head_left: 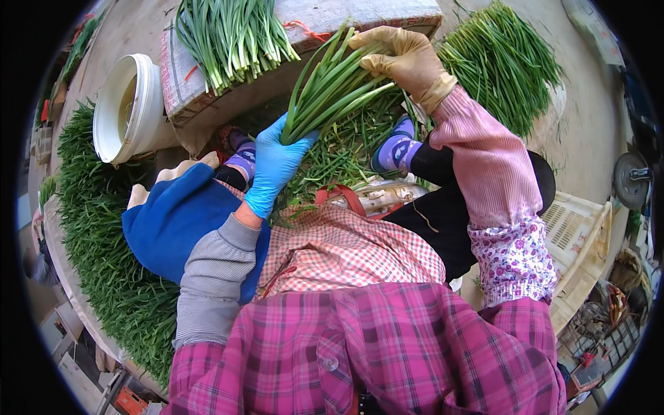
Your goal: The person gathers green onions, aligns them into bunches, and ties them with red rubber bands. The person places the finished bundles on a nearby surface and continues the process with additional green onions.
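Observation:
My left hand (278,166), in a blue glove, is closed round the lower part of a small bunch of garlic chives (335,97). The bunch slants up to the right, its pale stem ends toward my other hand. At those upper stems, the bent fingers of my right hand (403,61), in a tan glove, are pinched on the chives; the fingertips partly hide what they grip. Beyond the bunch, a neat heap of chives (235,41) lies on a cloth-covered block (360,12), pale ends toward me.
A white bucket (143,104) stands left of the block. Large chive piles lie at the left (104,256) and far right (499,66). Loose trimmings (339,155) cover the floor between my feet. A cream plastic crate (577,242) is at the right, and blue cloth (187,221) drapes by my left forearm.

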`<move>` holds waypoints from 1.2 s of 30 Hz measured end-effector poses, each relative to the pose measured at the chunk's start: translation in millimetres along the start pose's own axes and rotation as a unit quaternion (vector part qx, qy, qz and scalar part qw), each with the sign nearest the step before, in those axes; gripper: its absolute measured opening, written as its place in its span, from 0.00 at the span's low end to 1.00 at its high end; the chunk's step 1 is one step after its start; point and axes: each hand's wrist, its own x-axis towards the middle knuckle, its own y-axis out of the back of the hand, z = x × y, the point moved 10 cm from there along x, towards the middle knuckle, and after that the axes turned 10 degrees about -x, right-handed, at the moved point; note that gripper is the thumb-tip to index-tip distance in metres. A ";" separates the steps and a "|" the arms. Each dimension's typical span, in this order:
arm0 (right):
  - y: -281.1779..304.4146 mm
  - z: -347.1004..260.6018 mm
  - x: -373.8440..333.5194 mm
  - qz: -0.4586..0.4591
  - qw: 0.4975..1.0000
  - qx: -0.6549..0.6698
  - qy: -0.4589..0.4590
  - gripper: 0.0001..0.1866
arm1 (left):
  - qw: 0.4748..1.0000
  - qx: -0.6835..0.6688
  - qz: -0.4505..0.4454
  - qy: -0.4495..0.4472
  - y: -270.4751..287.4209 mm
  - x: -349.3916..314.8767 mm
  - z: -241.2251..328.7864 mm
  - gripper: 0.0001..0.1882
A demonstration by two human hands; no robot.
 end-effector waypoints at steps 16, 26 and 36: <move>-23.6 -9.2 0.9 -0.062 0.920 0.377 0.081 0.44 | 0.973 0.027 -0.212 0.083 -45.0 -15.5 -14.2 0.46; 26.9 -11.7 2.1 0.043 0.947 0.315 0.037 0.24 | 0.967 -0.038 -0.235 0.087 -37.6 -3.3 -1.7 0.36; 89.6 -118.5 -41.9 0.167 0.928 0.199 0.268 0.27 | 0.923 -0.155 -0.342 0.086 -129.9 -38.8 83.3 0.28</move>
